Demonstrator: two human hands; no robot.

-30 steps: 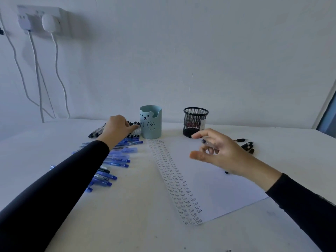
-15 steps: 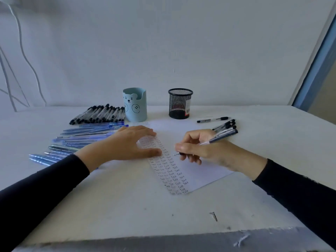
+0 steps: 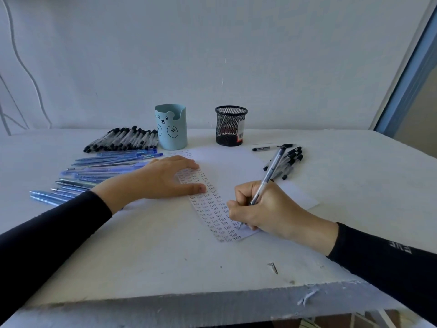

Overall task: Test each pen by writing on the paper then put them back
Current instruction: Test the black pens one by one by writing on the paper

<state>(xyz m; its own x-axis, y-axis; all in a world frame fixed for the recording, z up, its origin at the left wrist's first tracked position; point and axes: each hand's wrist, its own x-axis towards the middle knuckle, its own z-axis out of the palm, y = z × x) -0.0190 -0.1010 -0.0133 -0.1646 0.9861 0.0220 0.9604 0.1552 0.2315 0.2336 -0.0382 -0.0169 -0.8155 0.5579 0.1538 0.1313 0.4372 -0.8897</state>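
Observation:
A white sheet of paper (image 3: 236,166) lies mid-table, its left strip covered with rows of the written word "Test". My right hand (image 3: 264,209) grips a clear pen with a dark cap end (image 3: 269,172), tip down on the paper's near edge. My left hand (image 3: 163,178) rests flat on the paper's left side, fingers straight. Left of the paper lie several blue pens (image 3: 99,166), with black-capped pens (image 3: 123,138) behind them. A small pile of black pens (image 3: 289,162) lies right of the paper.
A light-blue bear pen cup (image 3: 171,126) and a black mesh pen cup (image 3: 230,125) stand at the back by the wall. A single pen (image 3: 272,147) lies beside the mesh cup. A small screw (image 3: 273,267) lies near the table's rough front edge (image 3: 212,301).
My left hand came off the pens and now presses flat on the paper. My right hand took a writing grip and moved the pen down to the paper's near edge. The view dropped lower.

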